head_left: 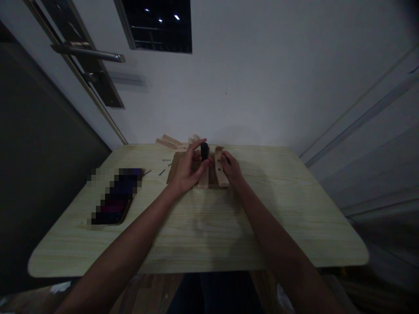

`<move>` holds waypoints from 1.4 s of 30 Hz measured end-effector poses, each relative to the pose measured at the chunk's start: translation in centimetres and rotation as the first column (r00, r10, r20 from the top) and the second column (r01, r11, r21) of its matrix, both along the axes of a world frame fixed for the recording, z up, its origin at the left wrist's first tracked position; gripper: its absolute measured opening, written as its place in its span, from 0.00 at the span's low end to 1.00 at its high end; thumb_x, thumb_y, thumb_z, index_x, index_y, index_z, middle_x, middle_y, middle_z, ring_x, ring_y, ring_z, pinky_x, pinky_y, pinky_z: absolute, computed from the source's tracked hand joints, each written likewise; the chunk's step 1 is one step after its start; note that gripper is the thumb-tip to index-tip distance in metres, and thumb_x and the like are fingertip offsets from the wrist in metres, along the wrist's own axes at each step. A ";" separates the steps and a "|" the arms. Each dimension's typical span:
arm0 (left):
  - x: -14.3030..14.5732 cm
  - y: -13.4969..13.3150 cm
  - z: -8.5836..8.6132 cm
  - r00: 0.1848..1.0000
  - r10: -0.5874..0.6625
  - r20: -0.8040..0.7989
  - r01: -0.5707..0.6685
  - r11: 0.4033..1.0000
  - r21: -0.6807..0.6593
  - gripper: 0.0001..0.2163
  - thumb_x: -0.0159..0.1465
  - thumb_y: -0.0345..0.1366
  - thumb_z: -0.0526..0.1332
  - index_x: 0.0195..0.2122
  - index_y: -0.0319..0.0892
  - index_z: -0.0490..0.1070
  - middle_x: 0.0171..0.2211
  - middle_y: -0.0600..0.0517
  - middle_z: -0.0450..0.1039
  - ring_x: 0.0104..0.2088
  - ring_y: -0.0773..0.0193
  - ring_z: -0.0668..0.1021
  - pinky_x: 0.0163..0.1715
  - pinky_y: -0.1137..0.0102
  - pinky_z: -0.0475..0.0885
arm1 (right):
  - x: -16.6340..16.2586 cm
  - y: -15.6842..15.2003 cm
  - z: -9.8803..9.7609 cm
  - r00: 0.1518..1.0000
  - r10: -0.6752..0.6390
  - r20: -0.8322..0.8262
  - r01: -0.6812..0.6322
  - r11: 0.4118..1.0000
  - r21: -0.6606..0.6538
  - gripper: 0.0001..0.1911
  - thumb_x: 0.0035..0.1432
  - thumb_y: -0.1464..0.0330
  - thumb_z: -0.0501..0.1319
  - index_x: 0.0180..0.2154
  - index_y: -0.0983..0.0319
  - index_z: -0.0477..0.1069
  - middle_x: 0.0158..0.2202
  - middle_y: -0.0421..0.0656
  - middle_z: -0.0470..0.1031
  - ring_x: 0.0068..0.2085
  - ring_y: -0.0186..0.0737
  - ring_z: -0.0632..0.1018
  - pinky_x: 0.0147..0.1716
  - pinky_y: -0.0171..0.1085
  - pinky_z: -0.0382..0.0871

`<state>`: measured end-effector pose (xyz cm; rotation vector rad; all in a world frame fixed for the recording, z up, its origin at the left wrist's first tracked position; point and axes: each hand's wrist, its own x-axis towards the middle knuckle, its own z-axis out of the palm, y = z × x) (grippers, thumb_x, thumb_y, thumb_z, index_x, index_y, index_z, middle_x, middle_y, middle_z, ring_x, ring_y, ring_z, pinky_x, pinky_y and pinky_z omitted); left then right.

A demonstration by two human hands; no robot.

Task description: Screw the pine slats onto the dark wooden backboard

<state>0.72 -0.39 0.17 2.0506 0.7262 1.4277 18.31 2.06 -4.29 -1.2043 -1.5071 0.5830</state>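
Left hand (188,171) curled around an upright black handle (204,151) and right hand (232,166) grasping a holed wooden slat (220,172), I see both items over brown cardboard (176,163) near the far edge of the pale wood-grain table (183,235).

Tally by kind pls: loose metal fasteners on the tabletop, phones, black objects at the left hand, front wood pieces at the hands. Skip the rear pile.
Metal fasteners: 4 visible
Phone: 1
Black object: 1
Front wood pieces: 2
Total: 8
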 end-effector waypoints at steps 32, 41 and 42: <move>0.0 0.6 -0.1 0.980 0.197 -0.024 -0.189 0.963 0.192 0.22 0.63 0.40 0.63 0.57 0.49 0.58 0.51 0.46 0.66 0.46 0.59 0.73 0.43 0.63 0.74 | 0.0 0.1 -0.2 1.000 -0.006 -0.007 0.006 1.000 0.000 0.21 0.60 0.50 0.49 0.39 0.57 0.70 0.39 0.46 0.77 0.41 0.46 0.75 0.42 0.44 0.69; 0.0 0.5 -0.1 0.962 0.268 -0.045 -0.253 0.943 0.214 0.22 0.62 0.40 0.64 0.57 0.49 0.63 0.48 0.47 0.69 0.44 0.59 0.75 0.43 0.63 0.74 | 0.1 0.2 -0.2 1.000 0.014 0.008 -0.015 1.000 0.017 0.21 0.60 0.50 0.48 0.38 0.57 0.70 0.38 0.46 0.77 0.41 0.46 0.75 0.42 0.43 0.69; 0.0 0.5 -0.1 0.962 0.271 -0.041 -0.257 0.944 0.209 0.23 0.62 0.40 0.64 0.57 0.50 0.63 0.48 0.47 0.70 0.44 0.59 0.75 0.44 0.62 0.74 | 0.1 0.2 -0.2 1.000 0.016 0.011 -0.017 1.000 0.020 0.21 0.60 0.50 0.48 0.38 0.57 0.70 0.38 0.46 0.77 0.40 0.46 0.75 0.42 0.43 0.69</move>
